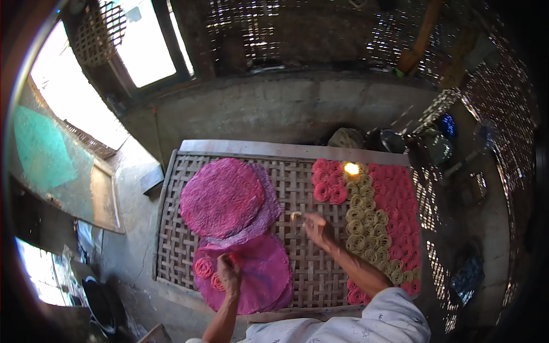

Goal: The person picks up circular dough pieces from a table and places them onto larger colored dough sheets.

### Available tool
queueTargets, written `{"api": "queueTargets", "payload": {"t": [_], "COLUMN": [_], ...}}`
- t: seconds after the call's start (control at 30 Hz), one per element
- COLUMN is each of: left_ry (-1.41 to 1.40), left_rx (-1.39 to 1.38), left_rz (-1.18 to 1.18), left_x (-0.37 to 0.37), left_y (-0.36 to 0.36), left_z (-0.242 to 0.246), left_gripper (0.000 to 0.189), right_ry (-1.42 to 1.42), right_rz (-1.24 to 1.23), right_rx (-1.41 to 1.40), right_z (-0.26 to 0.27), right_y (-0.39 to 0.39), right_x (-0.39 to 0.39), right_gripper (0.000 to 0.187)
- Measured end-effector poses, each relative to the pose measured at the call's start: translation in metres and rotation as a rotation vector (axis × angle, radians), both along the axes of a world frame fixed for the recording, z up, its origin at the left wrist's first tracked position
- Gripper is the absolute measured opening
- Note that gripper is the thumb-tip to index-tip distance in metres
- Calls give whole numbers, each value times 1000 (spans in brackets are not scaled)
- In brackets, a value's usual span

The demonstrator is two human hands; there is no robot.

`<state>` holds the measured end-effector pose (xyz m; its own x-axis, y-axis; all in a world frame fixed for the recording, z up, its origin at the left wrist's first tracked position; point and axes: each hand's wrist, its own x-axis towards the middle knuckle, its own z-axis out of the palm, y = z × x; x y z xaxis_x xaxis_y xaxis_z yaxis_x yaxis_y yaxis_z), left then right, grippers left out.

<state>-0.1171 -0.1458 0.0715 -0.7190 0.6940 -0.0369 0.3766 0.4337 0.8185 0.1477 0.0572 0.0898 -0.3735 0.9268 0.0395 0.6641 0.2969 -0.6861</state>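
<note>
My left hand (230, 271) is over a round magenta sheet (261, 278), its fingers closed on a bright pink-red piece mostly hidden by them. Beside and partly under this hand lie two pink coiled-strand rosettes, one (203, 267) at the sheet's left and another (217, 281) nearer the wrist. My right hand (316, 228), somewhat blurred, hovers over the woven bamboo rack (300, 266). At its fingertips is a small pale ring-shaped thing (295, 215). Rows of pink rosettes (396, 206) and yellowish rosettes (362, 229) cover the rack's right part.
Behind the magenta sheet lies a stack of rough pink-purple discs (222, 197). A pale board (274, 148) edges the rack's far side. Beyond it is a low concrete wall (274, 107); a teal-painted panel (43, 145) stands at left.
</note>
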Motion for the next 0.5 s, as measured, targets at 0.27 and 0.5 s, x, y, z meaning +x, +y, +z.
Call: {"api": "queueTargets", "payload": {"t": [0.27,0.5], "left_ry": [116,575], "left_rx": [239,-215], "left_rz": [-699,81], "left_x": [79,-49], "left_y": [-2,-25], "left_z": [74,5], "left_gripper": [38,52], "right_ry": [867,320], "right_rz": [-55,-196], "right_rx": [-1294,-281], "right_z": [-24,-20], "right_y": [-98,-18], "right_x": [-22,46], "right_gripper": [26,25]}}
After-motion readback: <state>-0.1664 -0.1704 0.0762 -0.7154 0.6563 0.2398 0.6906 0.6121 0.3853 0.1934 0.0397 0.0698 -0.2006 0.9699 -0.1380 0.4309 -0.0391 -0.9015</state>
